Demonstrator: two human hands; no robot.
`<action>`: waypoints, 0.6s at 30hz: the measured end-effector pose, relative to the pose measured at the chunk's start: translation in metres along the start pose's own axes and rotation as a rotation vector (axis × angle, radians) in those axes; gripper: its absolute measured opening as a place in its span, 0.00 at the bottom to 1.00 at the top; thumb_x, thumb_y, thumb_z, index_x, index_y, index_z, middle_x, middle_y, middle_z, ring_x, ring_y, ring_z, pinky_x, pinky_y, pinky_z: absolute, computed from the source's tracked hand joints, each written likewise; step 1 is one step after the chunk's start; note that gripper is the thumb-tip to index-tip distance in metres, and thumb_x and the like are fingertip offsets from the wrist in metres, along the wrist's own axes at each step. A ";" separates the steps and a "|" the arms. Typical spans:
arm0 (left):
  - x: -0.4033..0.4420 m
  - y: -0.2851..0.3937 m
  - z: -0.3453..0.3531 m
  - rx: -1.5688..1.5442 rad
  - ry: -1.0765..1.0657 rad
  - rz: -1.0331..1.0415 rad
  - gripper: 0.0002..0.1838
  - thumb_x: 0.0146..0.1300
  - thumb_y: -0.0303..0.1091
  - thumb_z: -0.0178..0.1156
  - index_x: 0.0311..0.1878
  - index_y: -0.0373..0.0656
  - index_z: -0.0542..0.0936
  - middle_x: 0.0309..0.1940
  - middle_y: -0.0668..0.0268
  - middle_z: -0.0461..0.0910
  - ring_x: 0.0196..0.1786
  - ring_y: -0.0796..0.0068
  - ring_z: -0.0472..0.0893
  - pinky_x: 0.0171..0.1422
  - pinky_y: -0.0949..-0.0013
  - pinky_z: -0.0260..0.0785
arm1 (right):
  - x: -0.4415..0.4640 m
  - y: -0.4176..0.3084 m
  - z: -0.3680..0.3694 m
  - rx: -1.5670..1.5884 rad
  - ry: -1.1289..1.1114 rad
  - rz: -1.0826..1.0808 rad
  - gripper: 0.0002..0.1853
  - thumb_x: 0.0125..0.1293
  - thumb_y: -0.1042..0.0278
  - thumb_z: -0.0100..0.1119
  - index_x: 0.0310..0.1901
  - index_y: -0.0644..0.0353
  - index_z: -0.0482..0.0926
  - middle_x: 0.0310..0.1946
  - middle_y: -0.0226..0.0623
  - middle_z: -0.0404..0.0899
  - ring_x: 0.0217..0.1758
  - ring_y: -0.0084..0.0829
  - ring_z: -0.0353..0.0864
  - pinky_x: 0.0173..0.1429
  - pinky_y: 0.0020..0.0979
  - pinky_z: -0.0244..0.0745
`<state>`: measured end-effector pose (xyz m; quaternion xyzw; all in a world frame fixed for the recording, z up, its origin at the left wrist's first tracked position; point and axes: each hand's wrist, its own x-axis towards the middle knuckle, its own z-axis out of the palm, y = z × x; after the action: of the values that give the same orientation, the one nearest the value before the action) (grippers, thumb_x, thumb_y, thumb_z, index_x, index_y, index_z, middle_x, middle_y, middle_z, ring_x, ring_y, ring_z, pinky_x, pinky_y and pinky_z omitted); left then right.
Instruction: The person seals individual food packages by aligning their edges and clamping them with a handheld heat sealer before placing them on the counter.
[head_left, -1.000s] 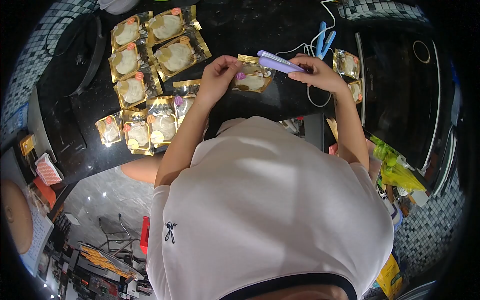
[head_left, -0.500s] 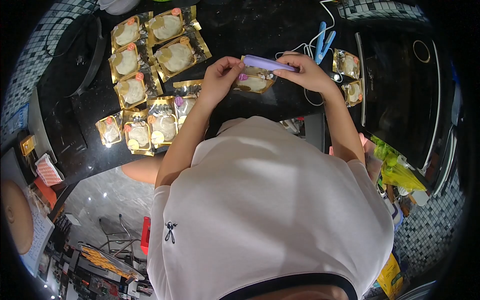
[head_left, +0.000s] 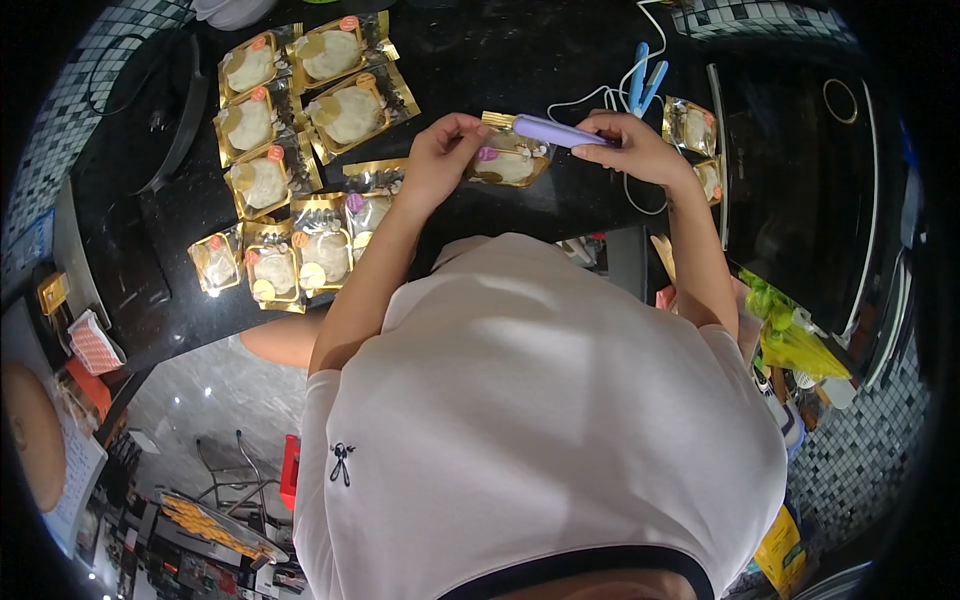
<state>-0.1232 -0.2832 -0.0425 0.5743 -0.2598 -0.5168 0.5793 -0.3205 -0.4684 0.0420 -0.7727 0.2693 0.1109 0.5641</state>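
Note:
My right hand (head_left: pixel 638 148) is closed around a slim purple flat iron (head_left: pixel 550 130), which lies crosswise over the top part of a small clear-and-gold food packet (head_left: pixel 512 168). The packet has a purple sticker and a pale round item inside. My left hand (head_left: pixel 442 158) pinches the packet's upper left edge; the fingertips sit just left of the iron's tip. Whether the iron's plates are closed on the film cannot be made out. A gold strip of the packet's top shows at the iron's left end.
Several similar filled packets (head_left: pixel 345 112) lie at the left of the black counter (head_left: pixel 470 60). Past my right hand are a blue flat iron (head_left: pixel 645 80), a white cord (head_left: pixel 590 98) and more packets (head_left: pixel 690 127). A dark appliance (head_left: pixel 800 190) stands at the right.
My right hand has moved the purple flat iron to the right along the packet's top, away from my left fingertips. More of the gold top edge shows. My left hand stays in place.

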 end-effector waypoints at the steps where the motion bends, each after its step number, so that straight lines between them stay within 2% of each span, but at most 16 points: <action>1: 0.000 0.001 0.000 0.013 0.004 -0.005 0.08 0.67 0.32 0.57 0.42 0.38 0.78 0.34 0.73 0.79 0.39 0.87 0.74 0.46 0.80 0.66 | 0.001 0.003 0.000 -0.007 0.003 -0.011 0.13 0.60 0.60 0.65 0.40 0.61 0.79 0.28 0.21 0.70 0.28 0.12 0.67 0.27 0.18 0.59; 6: 0.000 -0.003 -0.003 -0.043 0.007 -0.004 0.07 0.67 0.31 0.57 0.43 0.38 0.78 0.34 0.73 0.78 0.39 0.87 0.74 0.47 0.80 0.65 | 0.002 0.001 0.002 0.006 0.000 -0.003 0.14 0.61 0.60 0.64 0.41 0.61 0.79 0.29 0.21 0.71 0.27 0.12 0.68 0.26 0.18 0.61; 9: -0.001 -0.001 -0.004 -0.113 0.016 0.010 0.07 0.67 0.31 0.57 0.43 0.39 0.78 0.34 0.73 0.78 0.39 0.87 0.74 0.47 0.81 0.65 | 0.001 0.002 0.002 0.037 0.050 0.123 0.17 0.62 0.57 0.63 0.45 0.62 0.79 0.28 0.22 0.72 0.25 0.12 0.70 0.25 0.16 0.63; 12: -0.004 0.014 -0.009 -0.115 0.082 0.054 0.06 0.67 0.30 0.57 0.42 0.38 0.78 0.33 0.73 0.78 0.37 0.87 0.74 0.44 0.81 0.65 | 0.005 0.015 -0.010 0.150 0.273 0.174 0.24 0.61 0.53 0.63 0.50 0.64 0.77 0.27 0.24 0.74 0.23 0.10 0.71 0.23 0.13 0.64; 13: -0.006 0.023 -0.011 -0.104 0.109 0.072 0.06 0.67 0.30 0.57 0.41 0.38 0.78 0.32 0.73 0.78 0.36 0.87 0.74 0.42 0.82 0.65 | 0.011 0.028 -0.011 0.051 0.370 0.199 0.25 0.60 0.50 0.64 0.49 0.64 0.78 0.28 0.27 0.76 0.27 0.15 0.73 0.28 0.19 0.69; 15: -0.013 0.051 -0.015 -0.106 0.125 0.107 0.06 0.66 0.30 0.57 0.41 0.38 0.78 0.33 0.73 0.79 0.37 0.87 0.74 0.44 0.81 0.66 | 0.028 0.040 0.000 -0.448 0.645 0.034 0.27 0.55 0.47 0.66 0.45 0.64 0.80 0.30 0.35 0.78 0.32 0.29 0.78 0.36 0.29 0.73; 17: -0.021 0.080 -0.021 -0.084 0.140 0.109 0.06 0.66 0.30 0.57 0.41 0.38 0.78 0.33 0.73 0.79 0.37 0.87 0.74 0.44 0.81 0.66 | 0.043 0.041 0.017 -0.664 0.701 0.059 0.29 0.48 0.44 0.68 0.41 0.66 0.81 0.37 0.46 0.79 0.42 0.46 0.79 0.49 0.39 0.73; 18: -0.024 0.093 -0.025 -0.084 0.136 0.112 0.06 0.66 0.30 0.58 0.41 0.38 0.78 0.33 0.73 0.79 0.37 0.87 0.74 0.43 0.81 0.66 | 0.050 0.042 0.027 -0.722 0.718 0.111 0.28 0.47 0.47 0.68 0.40 0.65 0.81 0.38 0.47 0.78 0.46 0.48 0.77 0.50 0.41 0.72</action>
<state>-0.0811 -0.2696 0.0467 0.5682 -0.2295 -0.4538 0.6470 -0.2983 -0.4669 -0.0249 -0.8921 0.4314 -0.0458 0.1261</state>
